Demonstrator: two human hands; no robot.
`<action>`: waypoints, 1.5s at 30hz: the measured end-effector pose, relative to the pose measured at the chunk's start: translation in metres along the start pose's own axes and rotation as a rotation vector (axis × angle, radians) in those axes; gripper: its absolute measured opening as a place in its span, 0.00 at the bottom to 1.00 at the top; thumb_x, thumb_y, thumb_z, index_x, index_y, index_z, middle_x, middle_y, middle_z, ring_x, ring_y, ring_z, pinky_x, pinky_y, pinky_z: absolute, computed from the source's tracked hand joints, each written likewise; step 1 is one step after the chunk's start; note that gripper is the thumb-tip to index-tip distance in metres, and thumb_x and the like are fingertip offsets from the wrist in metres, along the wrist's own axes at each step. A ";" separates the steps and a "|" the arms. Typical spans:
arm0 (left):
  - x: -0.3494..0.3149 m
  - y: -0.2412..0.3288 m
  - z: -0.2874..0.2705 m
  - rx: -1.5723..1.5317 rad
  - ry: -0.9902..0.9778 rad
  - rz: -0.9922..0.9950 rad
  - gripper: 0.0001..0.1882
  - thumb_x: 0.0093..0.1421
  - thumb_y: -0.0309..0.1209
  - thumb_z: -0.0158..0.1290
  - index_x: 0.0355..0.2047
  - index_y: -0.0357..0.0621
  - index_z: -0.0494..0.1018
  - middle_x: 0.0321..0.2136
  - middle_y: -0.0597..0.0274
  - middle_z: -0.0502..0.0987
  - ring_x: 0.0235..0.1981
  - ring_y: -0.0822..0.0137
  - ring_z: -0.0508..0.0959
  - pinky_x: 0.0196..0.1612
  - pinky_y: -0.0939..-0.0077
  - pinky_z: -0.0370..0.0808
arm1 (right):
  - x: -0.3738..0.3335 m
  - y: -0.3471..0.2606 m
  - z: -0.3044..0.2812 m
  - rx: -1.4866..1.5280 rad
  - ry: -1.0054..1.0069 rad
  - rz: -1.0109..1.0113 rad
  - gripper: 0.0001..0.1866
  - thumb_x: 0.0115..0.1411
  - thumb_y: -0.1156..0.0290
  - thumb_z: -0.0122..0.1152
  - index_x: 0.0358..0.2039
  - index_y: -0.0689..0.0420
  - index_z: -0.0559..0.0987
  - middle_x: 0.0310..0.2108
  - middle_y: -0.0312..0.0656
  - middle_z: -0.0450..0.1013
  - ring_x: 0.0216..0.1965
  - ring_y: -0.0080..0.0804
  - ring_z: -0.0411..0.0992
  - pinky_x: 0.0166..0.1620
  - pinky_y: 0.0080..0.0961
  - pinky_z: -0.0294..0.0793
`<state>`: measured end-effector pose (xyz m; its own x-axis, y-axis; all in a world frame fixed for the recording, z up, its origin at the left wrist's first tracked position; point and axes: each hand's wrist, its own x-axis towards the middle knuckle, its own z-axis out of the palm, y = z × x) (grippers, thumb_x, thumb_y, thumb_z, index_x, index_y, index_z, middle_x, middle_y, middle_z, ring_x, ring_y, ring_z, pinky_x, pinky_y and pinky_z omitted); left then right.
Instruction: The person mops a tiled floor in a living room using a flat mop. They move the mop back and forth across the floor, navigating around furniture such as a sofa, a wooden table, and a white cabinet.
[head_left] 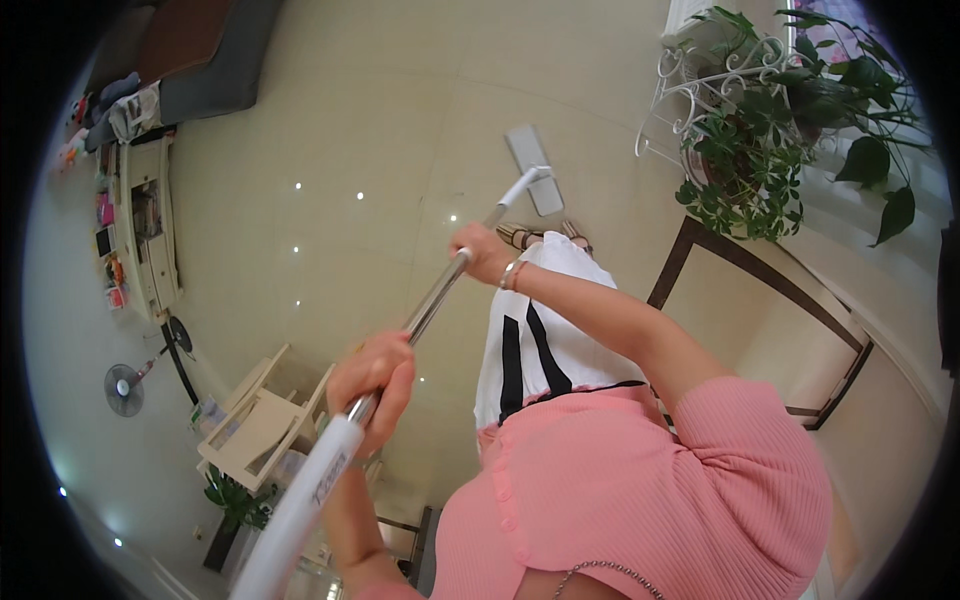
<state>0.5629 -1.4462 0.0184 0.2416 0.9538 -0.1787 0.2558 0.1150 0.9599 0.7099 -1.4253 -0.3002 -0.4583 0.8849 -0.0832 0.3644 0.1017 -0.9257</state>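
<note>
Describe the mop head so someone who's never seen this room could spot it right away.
Start at the glossy cream tiled floor. Follow the metal mop pole, gripped by the left hand and the right hand, down to its far end. The mop head is the flat, pale grey rectangle there.

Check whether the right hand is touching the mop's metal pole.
Touching. The head view shows the right hand wrapped around the metal mop pole, above the flat mop head.
</note>
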 end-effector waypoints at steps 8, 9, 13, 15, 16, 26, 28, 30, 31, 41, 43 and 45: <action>-0.068 0.009 0.014 0.106 0.303 -0.064 0.14 0.58 0.17 0.47 0.16 0.41 0.60 0.18 0.61 0.69 0.25 0.67 0.71 0.49 0.54 0.71 | 0.009 -0.045 0.051 0.110 -0.365 -0.135 0.04 0.48 0.73 0.61 0.23 0.50 0.74 0.26 0.38 0.72 0.37 0.42 0.70 0.36 0.38 0.72; -0.066 0.008 0.015 0.100 0.325 -0.062 0.14 0.57 0.17 0.47 0.16 0.42 0.60 0.18 0.61 0.69 0.24 0.66 0.71 0.48 0.54 0.72 | 0.014 -0.044 0.050 0.131 -0.345 -0.183 0.05 0.47 0.74 0.61 0.22 0.50 0.73 0.24 0.38 0.71 0.36 0.41 0.69 0.35 0.38 0.72; -0.047 0.001 0.018 0.058 0.341 0.025 0.12 0.51 0.14 0.51 0.16 0.39 0.63 0.17 0.61 0.69 0.22 0.64 0.73 0.45 0.56 0.75 | 0.023 -0.038 0.026 0.033 -0.395 -0.165 0.05 0.47 0.74 0.60 0.21 0.51 0.72 0.22 0.38 0.69 0.34 0.40 0.69 0.34 0.37 0.71; -0.043 0.013 0.025 0.061 0.353 0.056 0.11 0.50 0.15 0.53 0.16 0.39 0.64 0.17 0.61 0.69 0.23 0.64 0.74 0.45 0.57 0.75 | 0.024 -0.048 0.015 0.034 -0.433 -0.190 0.04 0.48 0.74 0.59 0.21 0.52 0.72 0.22 0.38 0.69 0.34 0.39 0.69 0.34 0.37 0.71; -0.040 0.019 0.028 0.059 0.367 0.061 0.11 0.50 0.15 0.53 0.16 0.39 0.64 0.17 0.62 0.69 0.23 0.64 0.74 0.45 0.57 0.75 | 0.025 -0.051 0.008 0.034 -0.449 -0.200 0.04 0.48 0.74 0.59 0.21 0.52 0.72 0.22 0.38 0.69 0.34 0.39 0.69 0.34 0.36 0.71; 0.093 0.004 0.091 -0.111 0.103 0.217 0.11 0.50 0.14 0.53 0.18 0.38 0.63 0.17 0.61 0.66 0.20 0.63 0.70 0.47 0.59 0.74 | 0.052 0.038 -0.185 -0.088 -0.163 -0.131 0.11 0.50 0.69 0.68 0.24 0.56 0.72 0.24 0.46 0.68 0.32 0.47 0.68 0.37 0.40 0.69; 0.125 -0.004 0.110 -0.108 0.061 0.245 0.12 0.50 0.14 0.53 0.18 0.38 0.61 0.17 0.61 0.63 0.20 0.61 0.68 0.48 0.62 0.73 | 0.057 0.058 -0.221 -0.135 -0.158 -0.118 0.12 0.49 0.69 0.69 0.24 0.57 0.72 0.24 0.47 0.68 0.31 0.46 0.68 0.37 0.39 0.69; 0.154 -0.011 0.127 -0.147 0.012 0.234 0.14 0.51 0.15 0.54 0.18 0.39 0.60 0.17 0.60 0.61 0.20 0.61 0.66 0.50 0.62 0.72 | 0.061 0.084 -0.248 -0.182 -0.135 -0.095 0.12 0.49 0.70 0.68 0.22 0.57 0.71 0.23 0.45 0.69 0.30 0.46 0.68 0.36 0.38 0.69; 0.165 -0.011 0.134 -0.164 -0.009 0.227 0.15 0.51 0.15 0.54 0.17 0.40 0.59 0.17 0.59 0.60 0.21 0.61 0.66 0.51 0.62 0.71 | 0.063 0.095 -0.256 -0.207 -0.142 -0.084 0.11 0.49 0.71 0.67 0.21 0.57 0.71 0.22 0.44 0.69 0.30 0.45 0.67 0.36 0.38 0.69; 0.134 -0.005 0.099 -0.120 0.167 0.104 0.14 0.53 0.13 0.53 0.17 0.38 0.61 0.16 0.61 0.63 0.20 0.61 0.67 0.45 0.62 0.73 | 0.080 0.095 -0.185 -0.165 -0.176 -0.174 0.06 0.46 0.75 0.61 0.21 0.53 0.71 0.23 0.40 0.70 0.31 0.45 0.68 0.36 0.37 0.70; 0.112 0.008 0.084 -0.076 0.259 0.042 0.16 0.52 0.14 0.55 0.17 0.39 0.59 0.17 0.61 0.63 0.21 0.61 0.68 0.47 0.63 0.73 | 0.084 0.075 -0.154 -0.089 -0.238 -0.218 0.06 0.44 0.75 0.62 0.21 0.53 0.72 0.23 0.40 0.70 0.31 0.44 0.68 0.36 0.37 0.70; 0.086 0.010 0.077 -0.057 0.310 0.014 0.15 0.51 0.13 0.54 0.17 0.39 0.59 0.17 0.61 0.64 0.21 0.61 0.69 0.47 0.62 0.73 | 0.081 0.065 -0.123 -0.049 -0.295 -0.266 0.07 0.44 0.75 0.63 0.22 0.53 0.72 0.23 0.39 0.70 0.32 0.44 0.69 0.35 0.38 0.70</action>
<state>0.6578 -1.3843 -0.0043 -0.0547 0.9936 -0.0988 0.1994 0.1078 0.9740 0.7959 -1.2910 -0.3216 -0.7524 0.6569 0.0476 0.2369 0.3374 -0.9111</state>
